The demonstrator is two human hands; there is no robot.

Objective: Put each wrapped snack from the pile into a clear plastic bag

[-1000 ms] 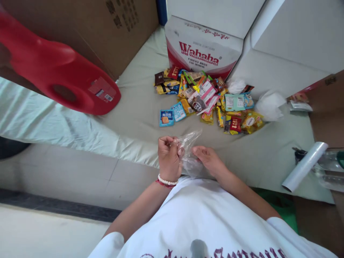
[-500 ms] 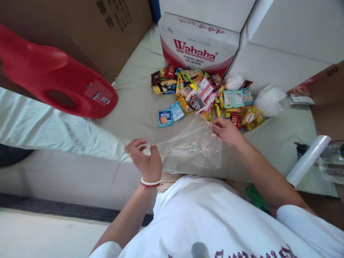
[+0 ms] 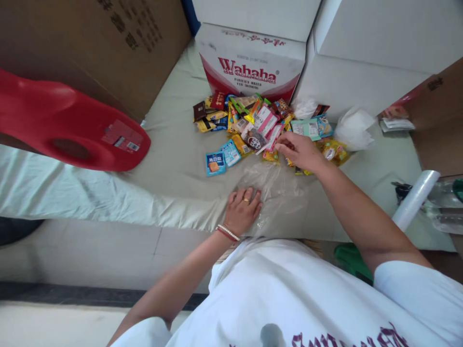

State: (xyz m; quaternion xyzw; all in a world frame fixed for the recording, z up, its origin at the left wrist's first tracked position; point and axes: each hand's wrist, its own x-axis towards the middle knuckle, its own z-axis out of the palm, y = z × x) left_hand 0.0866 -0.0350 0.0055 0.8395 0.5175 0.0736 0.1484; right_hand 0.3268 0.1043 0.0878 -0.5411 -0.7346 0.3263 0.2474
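Left hand [image 3: 243, 211]: we keep it palm down, fingers extended and slightly spread, grasping nothing. Its fingertips lie at the left edge of the clear plastic bag [image 3: 280, 193]. A white bracelet [image 3: 227, 233] and a red cord circle the wrist; a ring sits on one finger.

Right hand [image 3: 299, 149]: we position it over the front of the snack packet pile [image 3: 241, 126], fingers bent beside a pink-and-white packet [image 3: 266, 120]. We cannot tell whether the fingers grip anything, as the hand covers the contact area.

Bag location: we find it flat and wrinkled on the pale green sheet [image 3: 173, 159], between our white shirt [image 3: 289, 284] and the pile.

Pile location: we find the packets heaped in front of the Wahaha carton [image 3: 249, 67]. Two blue packets [image 3: 215, 164] lie at its near left corner, one just beside the other.

Surroundings: we identify a red jug [image 3: 72, 115] on its side at far left, before a brown carton [image 3: 90, 53]. Crumpled white plastic [image 3: 355, 129] lies right of the pile; a translucent roll [image 3: 417, 197] lies farther right, partly behind our right arm
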